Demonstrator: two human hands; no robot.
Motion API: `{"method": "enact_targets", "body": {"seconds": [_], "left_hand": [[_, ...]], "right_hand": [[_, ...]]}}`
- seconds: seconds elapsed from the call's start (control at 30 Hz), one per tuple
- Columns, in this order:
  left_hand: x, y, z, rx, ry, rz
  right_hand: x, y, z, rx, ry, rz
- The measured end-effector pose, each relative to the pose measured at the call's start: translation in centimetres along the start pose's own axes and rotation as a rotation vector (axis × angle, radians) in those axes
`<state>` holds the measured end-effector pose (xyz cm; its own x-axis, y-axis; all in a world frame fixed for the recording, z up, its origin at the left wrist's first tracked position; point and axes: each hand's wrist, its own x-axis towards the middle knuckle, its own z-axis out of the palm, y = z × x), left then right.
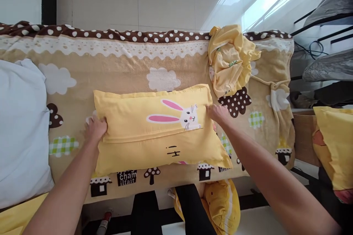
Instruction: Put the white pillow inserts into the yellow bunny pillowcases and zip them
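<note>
A yellow pillow [132, 117] in a case with a white rabbit print lies lengthwise in front of me, on a beige patterned blanket [118, 69]. The flap of the case crosses the pillow as a long seam. My left hand [96, 128] is closed on the pillow's left end, with the fingertips partly hidden behind the edge. At the opposite end, my right hand [218, 113] grips the right edge near the rabbit's head in a fist. Both arms reach in from the bottom of the view.
Crumpled yellow fabric [228, 62] lies on the blanket at the upper right. A white pillow [22, 128] is on the left. Below the blanket edge sits a yellow cushion [223, 205]. Another yellow pillow [335, 147] and a black metal rack [317, 25] stand at the right.
</note>
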<state>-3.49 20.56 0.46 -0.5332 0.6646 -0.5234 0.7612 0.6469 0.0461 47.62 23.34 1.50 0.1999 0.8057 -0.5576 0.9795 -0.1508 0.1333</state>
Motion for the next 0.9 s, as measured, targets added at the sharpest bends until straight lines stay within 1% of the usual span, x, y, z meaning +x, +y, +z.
{"method": "enact_targets", "body": {"seconds": [0.03,0.07,0.1,0.13,0.17,0.2,0.23,0.27,0.3,0.33,0.37,0.43,0.5,0.57,0.6,0.63,0.67,0.7,0.73,0.77,0.8,0.83,0.87,0.9], "left_hand": [[-0.1,1.5,-0.5,0.017,0.115,0.095],[-0.4,3.5,-0.7,0.025,0.201,0.23],[-0.9,5.8,-0.6,0.029,0.231,0.391],[-1.5,8.1,0.0,0.031,0.182,0.544],[-2.1,10.2,0.9,0.041,0.062,0.651],[-2.8,11.8,2.0,0.064,-0.059,0.734],[-3.3,12.9,3.2,0.088,-0.118,0.775],[-3.6,13.4,4.3,0.113,-0.15,0.775],[-3.6,13.2,5.1,0.137,-0.148,0.746],[-3.3,12.4,5.7,0.158,-0.124,0.686],[-2.6,11.2,5.9,0.176,-0.102,0.609],[-0.5,8.1,5.2,0.201,-0.087,0.455],[1.6,4.6,3.7,0.187,-0.101,0.291],[2.8,1.4,1.8,0.125,-0.121,0.118],[2.8,0.0,0.9,0.09,-0.127,0.04],[2.4,-1.2,0.2,0.066,-0.121,-0.025],[1.4,-2.3,-0.3,0.047,-0.078,-0.063],[0.0,-3.0,-0.5,0.025,-0.002,-0.06],[-1.8,-3.5,-0.4,-0.004,0.107,-0.026],[-3.9,-3.6,0.1,-0.057,0.248,0.049],[-6.1,-3.3,1.0,-0.127,0.354,0.165],[-8.4,-2.6,2.1,-0.173,0.411,0.288],[-10.5,-1.7,3.4,-0.181,0.408,0.404],[-12.2,-0.6,4.8,-0.164,0.369,0.511]], "right_hand": [[0.1,-2.1,-0.7,0.013,0.061,-0.008],[0.1,-4.9,-1.3,0.038,0.134,-0.058],[-0.1,-8.3,-1.7,0.081,0.217,-0.139],[-0.4,-11.9,-1.9,0.128,0.247,-0.29],[-0.8,-15.5,-1.8,0.162,0.237,-0.466],[-1.3,-18.6,-1.5,0.175,0.212,-0.566],[-1.8,-21.0,-1.0,0.182,0.203,-0.624],[-2.2,-22.5,-0.3,0.186,0.188,-0.68],[-2.3,-23.0,0.4,0.188,0.183,-0.719],[-2.2,-22.5,1.1,0.194,0.186,-0.748],[-1.8,-21.0,1.7,0.202,0.195,-0.757],[0.0,-16.1,2.6,0.215,0.21,-0.684],[2.2,-10.0,3.0,0.207,0.179,-0.499],[4.0,-4.1,3.0,0.184,0.085,-0.32],[4.4,-1.6,2.8,0.175,0.055,-0.218],[4.3,0.3,2.6,0.171,0.053,-0.118],[3.8,1.5,2.4,0.174,0.085,-0.022],[2.7,2.0,2.3,0.185,0.145,0.05],[1.2,1.7,2.2,0.201,0.225,0.078],[-0.7,0.6,2.3,0.22,0.309,0.056],[-2.9,-1.2,2.6,0.24,0.384,-0.012],[-5.1,-3.6,3.1,0.255,0.433,-0.125],[-7.2,-6.3,3.7,0.266,0.46,-0.249],[-9.1,-9.0,4.5,0.271,0.453,-0.37]]}}
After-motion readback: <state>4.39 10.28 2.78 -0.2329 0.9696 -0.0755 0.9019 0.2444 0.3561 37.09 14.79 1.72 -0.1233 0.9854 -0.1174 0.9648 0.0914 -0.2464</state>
